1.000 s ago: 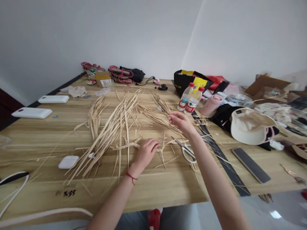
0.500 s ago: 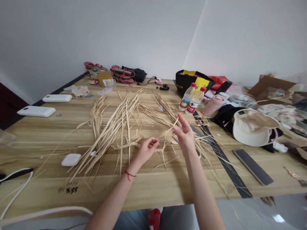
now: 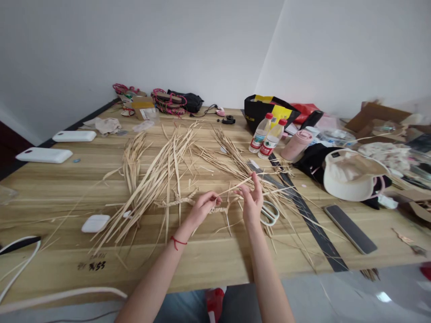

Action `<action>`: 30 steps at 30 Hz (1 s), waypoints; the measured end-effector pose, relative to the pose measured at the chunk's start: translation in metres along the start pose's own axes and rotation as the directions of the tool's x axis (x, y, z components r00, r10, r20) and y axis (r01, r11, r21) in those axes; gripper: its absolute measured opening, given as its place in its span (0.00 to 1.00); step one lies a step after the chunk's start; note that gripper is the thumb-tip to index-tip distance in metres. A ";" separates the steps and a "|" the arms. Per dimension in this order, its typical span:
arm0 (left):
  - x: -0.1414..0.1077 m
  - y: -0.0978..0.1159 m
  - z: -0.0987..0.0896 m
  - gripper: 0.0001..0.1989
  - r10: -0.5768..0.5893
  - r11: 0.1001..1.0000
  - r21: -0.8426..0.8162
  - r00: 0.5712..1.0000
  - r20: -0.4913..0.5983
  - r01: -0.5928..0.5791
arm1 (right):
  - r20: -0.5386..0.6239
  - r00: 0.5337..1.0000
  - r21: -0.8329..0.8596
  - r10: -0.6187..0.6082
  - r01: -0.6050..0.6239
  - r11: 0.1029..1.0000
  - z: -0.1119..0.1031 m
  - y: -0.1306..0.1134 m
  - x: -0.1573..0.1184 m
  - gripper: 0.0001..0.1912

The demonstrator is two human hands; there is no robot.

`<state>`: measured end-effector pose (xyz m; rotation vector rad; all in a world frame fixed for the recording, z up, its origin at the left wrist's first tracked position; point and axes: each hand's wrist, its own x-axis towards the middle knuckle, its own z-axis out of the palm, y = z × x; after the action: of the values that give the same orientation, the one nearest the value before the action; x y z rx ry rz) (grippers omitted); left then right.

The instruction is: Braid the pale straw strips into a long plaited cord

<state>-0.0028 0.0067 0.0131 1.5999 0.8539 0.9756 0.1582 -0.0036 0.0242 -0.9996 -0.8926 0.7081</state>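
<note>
My left hand [image 3: 203, 207] is closed, with its fingertips pinching one end of a pale straw strip [image 3: 232, 188]. The strip runs across to my right hand [image 3: 252, 202], whose raised fingers hold its other part. Below and between the hands lies a short braided straw piece [image 3: 218, 210], partly hidden by my left hand. A thin metal needle-like rod [image 3: 229, 224] points down from its right end. Another braided length [image 3: 178, 202] stretches out left of my left hand. Scissors [image 3: 270, 213] with pale green handles rest just right of my right wrist.
Loose straw bundles [image 3: 161, 175] spread over the wooden table [image 3: 141, 273]. At the right are two water bottles [image 3: 269, 143], a pink tumbler [image 3: 296, 144], a white cap [image 3: 353, 175] and a phone [image 3: 350, 229]. A white earbud case [image 3: 96, 223] sits at the left.
My right hand has moved down and slightly left, uncovering the scissors. The strip is now stretched between both hands. The whole view has shifted a little.
</note>
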 end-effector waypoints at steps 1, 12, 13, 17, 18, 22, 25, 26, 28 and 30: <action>0.000 0.001 -0.001 0.10 0.012 1.000 0.007 1.000 0.002 -0.012 | -0.006 1.000 -0.021 0.002 -0.002 1.000 0.000 0.001 -0.002 0.34; 0.001 -0.010 -0.005 0.19 0.022 0.997 -0.076 1.000 0.013 -0.021 | -0.041 0.999 -0.081 0.000 -0.003 0.997 -0.005 0.006 -0.008 0.41; 0.001 -0.012 -0.005 0.19 0.024 0.996 -0.080 1.000 0.004 -0.023 | -0.045 0.999 -0.094 0.001 -0.006 0.996 -0.006 0.006 -0.008 0.41; 0.002 -0.012 -0.003 0.20 0.007 0.995 -0.095 1.000 -0.013 -0.008 | -0.070 0.997 -0.134 -0.014 0.004 0.991 -0.005 0.005 -0.012 0.40; 0.002 -0.011 -0.003 0.19 -0.004 0.996 -0.087 1.000 -0.012 0.003 | -0.076 0.997 -0.139 -0.019 0.009 0.990 -0.005 0.005 -0.013 0.40; 0.002 -0.004 -0.001 0.16 -0.052 0.998 -0.022 0.999 0.010 0.052 | -0.106 0.993 -0.135 -0.047 0.032 0.990 -0.002 0.006 -0.016 0.40; 0.004 -0.003 0.000 0.15 -0.058 0.998 -0.010 0.998 0.013 0.059 | -0.136 0.989 -0.115 -0.062 0.047 0.992 -0.003 0.009 -0.016 0.38; 0.004 -0.004 0.000 0.15 -0.057 0.998 -0.007 0.998 0.013 0.057 | -0.147 0.987 -0.110 -0.060 0.044 0.993 -0.003 0.010 -0.015 0.37; 0.005 -0.006 0.000 0.15 -0.054 0.999 0.004 0.998 0.013 0.054 | -0.162 0.986 -0.103 -0.045 0.029 0.994 -0.005 0.012 -0.015 0.37; 0.005 -0.008 0.000 0.15 -0.055 0.998 0.010 0.998 0.011 0.055 | -0.168 0.986 -0.089 -0.021 0.007 0.996 -0.006 0.014 -0.014 0.38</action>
<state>-0.0008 0.0133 0.0061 1.5808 0.8920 0.9236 0.1557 -0.0127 0.0051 -1.1135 -0.7869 0.5667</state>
